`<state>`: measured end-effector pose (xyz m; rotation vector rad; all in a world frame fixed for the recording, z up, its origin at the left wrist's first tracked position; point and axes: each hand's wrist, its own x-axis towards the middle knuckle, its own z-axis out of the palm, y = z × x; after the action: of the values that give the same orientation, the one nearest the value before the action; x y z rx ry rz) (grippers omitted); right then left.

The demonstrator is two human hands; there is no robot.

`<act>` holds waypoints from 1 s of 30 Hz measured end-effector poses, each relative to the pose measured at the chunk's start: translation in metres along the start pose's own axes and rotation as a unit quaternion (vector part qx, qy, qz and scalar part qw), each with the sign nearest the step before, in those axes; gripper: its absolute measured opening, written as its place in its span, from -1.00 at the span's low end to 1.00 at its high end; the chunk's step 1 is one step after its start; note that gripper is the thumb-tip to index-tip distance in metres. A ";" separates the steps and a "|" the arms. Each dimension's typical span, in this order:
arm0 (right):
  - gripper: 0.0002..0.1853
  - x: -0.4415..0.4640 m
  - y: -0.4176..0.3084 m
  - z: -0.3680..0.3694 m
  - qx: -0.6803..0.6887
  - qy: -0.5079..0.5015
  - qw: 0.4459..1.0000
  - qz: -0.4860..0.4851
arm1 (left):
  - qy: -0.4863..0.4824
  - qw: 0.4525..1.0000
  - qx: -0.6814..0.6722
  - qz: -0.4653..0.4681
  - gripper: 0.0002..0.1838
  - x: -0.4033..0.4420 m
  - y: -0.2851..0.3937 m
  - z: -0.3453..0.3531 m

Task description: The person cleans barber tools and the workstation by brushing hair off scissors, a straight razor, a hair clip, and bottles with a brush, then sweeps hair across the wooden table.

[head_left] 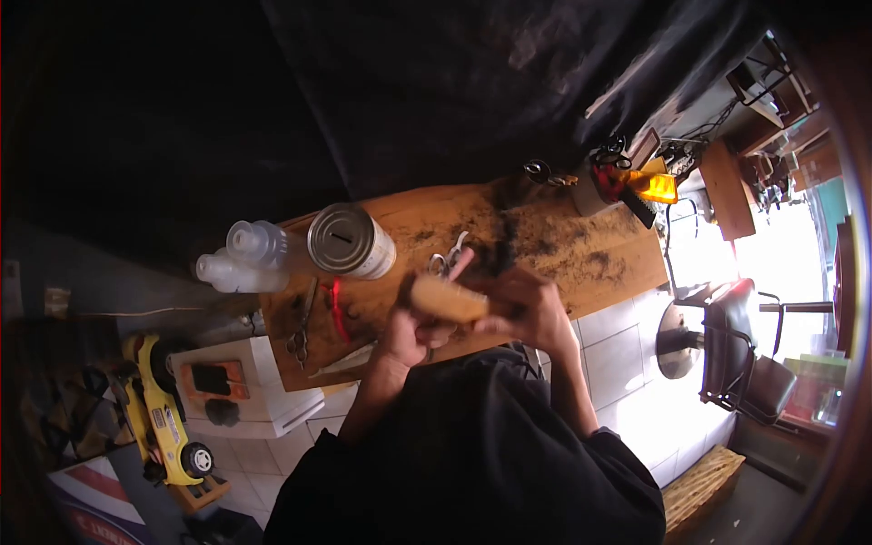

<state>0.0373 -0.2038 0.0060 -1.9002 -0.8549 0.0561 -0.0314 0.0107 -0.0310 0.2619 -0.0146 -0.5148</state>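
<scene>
"How did you have it?"

"Your left hand [406, 334] was curled closed around the tan wooden piece [450, 300], near the bench's [627, 259] six-o'clock edge. Your right hand [530, 311] bent at its four-o'clock end; blur hid how far open it was, or whether it gripped."

"A firm left grip and a light right touch suited you best, I judged. Your counts?"

"From it, you had one can [352, 241] at ten, two bottles [257, 243] beyond, one red item [338, 309] at nine."

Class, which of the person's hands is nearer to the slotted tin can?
Left. The left hand is just below and right of the tin can in the picture; the right hand is farther right.
</scene>
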 end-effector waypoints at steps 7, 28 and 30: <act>-0.64 0.009 0.005 -0.013 -0.083 0.217 0.950 0.207 | 0.066 0.995 0.076 -0.022 -0.27 0.003 0.006 0.020; -0.55 0.000 -0.008 -0.011 0.002 0.030 0.999 0.038 | 0.189 0.975 0.044 0.111 -0.46 0.019 -0.012 -0.001; -0.56 0.001 -0.012 -0.011 0.030 -0.011 0.999 0.021 | 0.078 0.991 -0.031 0.103 -0.46 0.022 -0.008 -0.004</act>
<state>0.0360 -0.2085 0.0212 -1.8641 -0.8201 0.1266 -0.0161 -0.0055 -0.0378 0.2361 0.1256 -0.2874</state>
